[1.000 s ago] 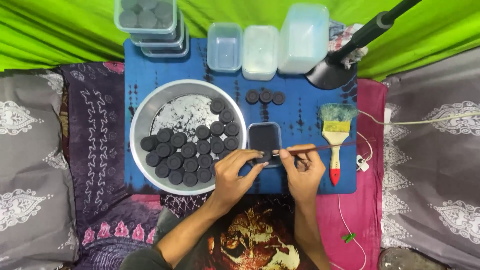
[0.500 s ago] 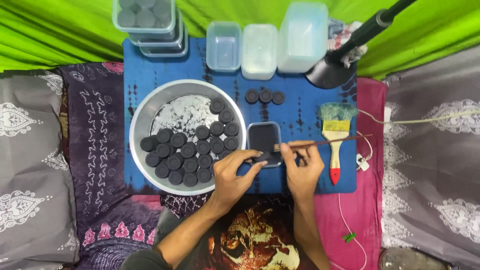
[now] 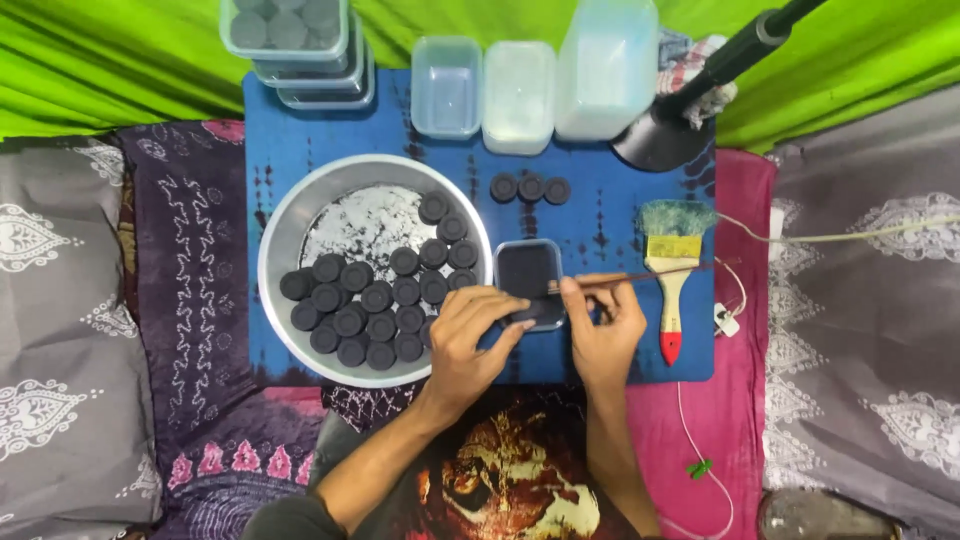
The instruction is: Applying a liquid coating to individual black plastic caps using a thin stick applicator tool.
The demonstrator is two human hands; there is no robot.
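**Head view: two hands meet at a small dark tray**

Head camera looks straight down on a blue mat (image 3: 600,210). Both forearms come up from the bottom edge and angle inward, so the hands sit close together just right of the bowl (image 3: 290,230).

Left hand (image 3: 470,335) lies palm down, fingers bent and reaching right; its fingertips touch the near edge of the tray (image 3: 528,272), a small clear rectangle filled with dark material. It is partly closed around that edge rather than fisted.

Right hand (image 3: 605,325) is curled, thumb and fingers pinched on a thin stick (image 3: 650,274) that runs nearly level to the right, across the handle of the brush (image 3: 672,270). The stick's left end sits at the tray's right side.

Dark round discs (image 3: 375,300) fill the lower half of the metal bowl; three more discs (image 3: 530,188) lie in a row on the mat above the tray. Clear tubs (image 3: 520,90) line the far edge, beside a black lamp (image 3: 690,110).
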